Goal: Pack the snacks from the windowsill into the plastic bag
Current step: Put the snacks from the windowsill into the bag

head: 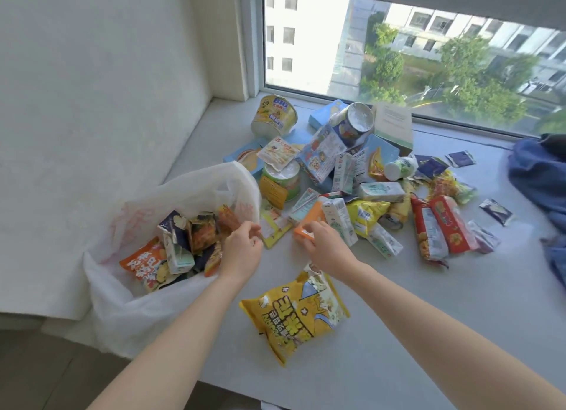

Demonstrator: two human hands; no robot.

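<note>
right hand (321, 239) clamped on orange pack (307, 223) — left hand (243, 244) loose, empty — "big" cup (273, 115) behind

- Location type: upper-floor room in a home or dormitory; which of the two cannot be told.
- Deep windowsill (398, 318): grey and flat, in use as a surface for a heap of packaged snacks (352, 189).
- Window (413, 51): large fixed pane with a grey frame. The view looks down on trees and multi-storey buildings, so the room sits well above ground.
- Wall (92, 103): plain white plaster, meeting the sill at the left corner.
- Floor (46, 373): brownish tiles below the sill edge.
- Blue garment (539, 177): denim-like cloth lying on the sill at right, a domestic sign.
- Plastic bag (128, 311): thin white shopping type.
</note>
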